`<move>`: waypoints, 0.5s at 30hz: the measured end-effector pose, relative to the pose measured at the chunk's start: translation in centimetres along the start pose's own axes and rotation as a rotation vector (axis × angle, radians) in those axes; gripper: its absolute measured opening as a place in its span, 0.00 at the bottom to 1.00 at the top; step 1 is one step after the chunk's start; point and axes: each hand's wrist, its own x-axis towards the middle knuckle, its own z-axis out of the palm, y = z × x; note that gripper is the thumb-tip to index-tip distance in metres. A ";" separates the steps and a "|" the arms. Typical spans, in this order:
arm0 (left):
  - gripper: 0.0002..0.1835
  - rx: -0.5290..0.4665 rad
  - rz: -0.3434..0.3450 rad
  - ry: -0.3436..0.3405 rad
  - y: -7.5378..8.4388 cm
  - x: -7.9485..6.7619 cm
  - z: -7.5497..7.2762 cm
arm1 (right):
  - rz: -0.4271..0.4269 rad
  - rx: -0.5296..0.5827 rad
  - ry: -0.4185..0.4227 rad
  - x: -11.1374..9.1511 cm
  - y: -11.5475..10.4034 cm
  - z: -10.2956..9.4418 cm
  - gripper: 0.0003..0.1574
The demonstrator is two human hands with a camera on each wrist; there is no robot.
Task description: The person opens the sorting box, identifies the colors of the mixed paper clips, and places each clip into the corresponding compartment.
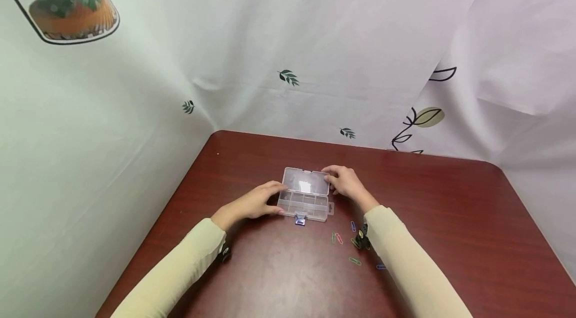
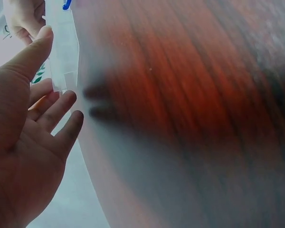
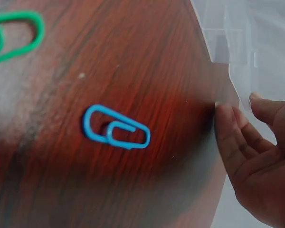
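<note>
A clear plastic compartment box lies on the table with its lid raised back. My left hand holds the box's left end, thumb by the front corner and fingers farther back. In the left wrist view the left hand has its thumb along the box; some fingertips are partly hidden. My right hand pinches the right edge of the lid. The right wrist view shows the right hand with thumb and fingers on either side of the clear lid edge.
Several coloured paper clips lie to the right front, among them a blue paper clip, a pink paper clip and a green paper clip. The dark red table meets patterned white cloth behind and at the left.
</note>
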 end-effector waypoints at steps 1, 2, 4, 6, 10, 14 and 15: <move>0.35 0.002 -0.001 -0.001 0.0 0.0 0.0 | -0.001 -0.020 0.003 0.0 0.1 0.0 0.16; 0.35 0.005 -0.002 -0.002 0.1 0.0 0.0 | -0.008 -0.051 0.007 0.0 0.2 0.0 0.16; 0.34 0.010 -0.002 -0.002 0.1 -0.1 -0.1 | -0.029 -0.109 0.016 -0.1 0.3 0.0 0.16; 0.34 0.018 -0.007 -0.005 0.1 -0.1 -0.1 | -0.053 -0.159 0.019 -0.1 0.4 -0.1 0.17; 0.35 0.068 -0.025 -0.015 0.1 -0.1 -0.1 | -0.097 -0.231 0.006 -0.2 0.3 -0.3 0.20; 0.36 0.104 -0.034 -0.018 0.0 0.2 -0.3 | -0.123 -0.275 -0.017 -0.4 0.1 -0.8 0.23; 0.35 0.103 -0.029 -0.015 0.0 0.2 -0.3 | -0.130 -0.282 -0.021 -0.5 0.1 -0.9 0.24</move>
